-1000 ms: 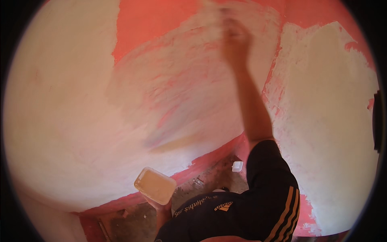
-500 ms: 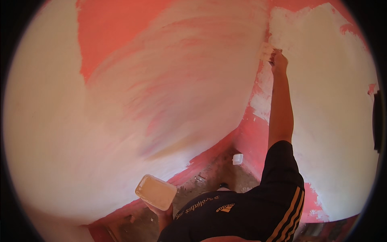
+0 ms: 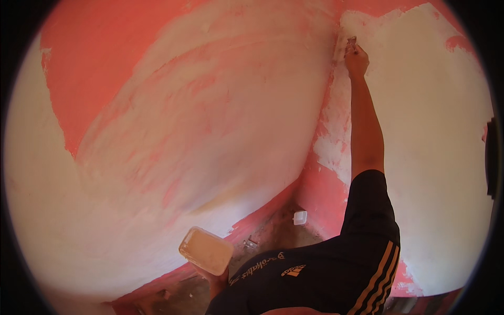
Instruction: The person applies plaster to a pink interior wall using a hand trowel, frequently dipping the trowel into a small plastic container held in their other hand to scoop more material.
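My right hand [image 3: 357, 62] is raised high at the end of an outstretched arm, near the corner where two walls meet. Its fingers are closed around a putty knife [image 3: 350, 42], held against the pale-coated right wall [image 3: 420, 131]; the knife is small and partly hidden by the hand. Low on the left, my left hand [image 3: 218, 279] grips a rectangular plastic tub [image 3: 214, 235] from below, most of its fingers hidden under it. Smooth beige paste shows across the tub's top.
The left wall [image 3: 236, 115] carries a streaky pale coat over salmon-red paint [image 3: 100, 63]. A small white container [image 3: 300, 218] sits on the floor in the corner. A small metallic-looking item [image 3: 250, 243] lies nearby. Bare red [image 3: 323, 194] shows low by the corner.
My right hand has moved up along the corner with the putty knife. The view has shifted, showing more red on the upper left. The tub stays in my left hand.
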Demonstrator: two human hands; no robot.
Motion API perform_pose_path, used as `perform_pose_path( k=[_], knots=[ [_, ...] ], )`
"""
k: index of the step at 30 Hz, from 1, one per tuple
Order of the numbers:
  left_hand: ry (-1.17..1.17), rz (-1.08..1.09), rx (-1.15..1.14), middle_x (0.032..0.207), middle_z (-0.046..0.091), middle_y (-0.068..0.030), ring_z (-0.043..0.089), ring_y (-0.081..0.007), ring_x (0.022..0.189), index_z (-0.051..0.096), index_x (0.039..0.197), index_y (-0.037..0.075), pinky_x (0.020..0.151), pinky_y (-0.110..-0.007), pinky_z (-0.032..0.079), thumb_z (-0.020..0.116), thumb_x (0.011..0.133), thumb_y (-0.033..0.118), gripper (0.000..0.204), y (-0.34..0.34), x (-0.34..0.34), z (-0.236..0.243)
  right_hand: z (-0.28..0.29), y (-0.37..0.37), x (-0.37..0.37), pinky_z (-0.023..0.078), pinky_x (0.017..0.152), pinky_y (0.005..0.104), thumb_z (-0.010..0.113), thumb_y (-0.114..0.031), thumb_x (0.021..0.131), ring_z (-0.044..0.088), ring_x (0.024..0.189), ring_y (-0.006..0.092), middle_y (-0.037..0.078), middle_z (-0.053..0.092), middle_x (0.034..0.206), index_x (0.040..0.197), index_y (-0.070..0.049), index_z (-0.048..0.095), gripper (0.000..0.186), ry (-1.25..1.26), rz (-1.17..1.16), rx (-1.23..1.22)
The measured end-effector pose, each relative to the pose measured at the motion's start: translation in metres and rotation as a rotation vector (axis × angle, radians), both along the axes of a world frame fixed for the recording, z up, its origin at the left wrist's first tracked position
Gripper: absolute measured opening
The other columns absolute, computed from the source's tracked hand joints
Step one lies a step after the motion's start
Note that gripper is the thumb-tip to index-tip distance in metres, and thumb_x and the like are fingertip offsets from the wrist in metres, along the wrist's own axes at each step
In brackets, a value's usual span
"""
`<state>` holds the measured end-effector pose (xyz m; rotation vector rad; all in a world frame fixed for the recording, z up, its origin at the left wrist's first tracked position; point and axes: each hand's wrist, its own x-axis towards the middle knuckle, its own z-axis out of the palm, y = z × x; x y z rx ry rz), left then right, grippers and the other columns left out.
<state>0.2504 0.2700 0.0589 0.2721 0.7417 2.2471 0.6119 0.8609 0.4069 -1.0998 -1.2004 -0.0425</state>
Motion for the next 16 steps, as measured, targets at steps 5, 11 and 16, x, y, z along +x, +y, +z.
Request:
perform_pose_path(
  k=[5,11,16],
  knots=[
    [-0.084,0.024,0.059,0.117,0.062,-0.0027,0.062,-0.0234,0.109,0.052,0.134,0.015,0.086,-0.042,0.055,0.043,0.102,0.057,0.053,0.060,0.042,-0.018,0.032,0.054,0.002,0.051,0.068,0.0353,0.061,-0.029,0.097,0.063,0.065,0.0230,0.017,0.070,0.082,0.118,-0.012,0.074,0.030,-0.075,-0.123,0.232],
    [0.023,0.153,-0.140,0.117,0.062,-0.0028,0.062,-0.0225,0.107,0.052,0.133,0.014,0.085,-0.042,0.054,0.046,0.103,0.053,0.049,0.128,0.104,-0.005,0.033,-0.036,-0.105,0.054,0.068,0.0418,0.064,-0.005,0.080,0.067,0.076,0.0337,0.015,0.070,0.085,0.099,-0.007,0.075,0.022,-0.212,0.076,0.701],
    [-0.007,0.034,0.005,0.118,0.062,-0.0030,0.061,-0.0219,0.108,0.054,0.132,0.015,0.090,-0.040,0.052,0.044,0.103,0.052,0.048,0.174,0.148,-0.042,0.029,-0.063,-0.071,0.055,0.069,0.0404,0.068,-0.012,0.084,0.069,0.081,0.0259,0.013,0.072,0.092,0.112,-0.012,0.072,0.028,-0.181,0.474,0.557]
  ],
)
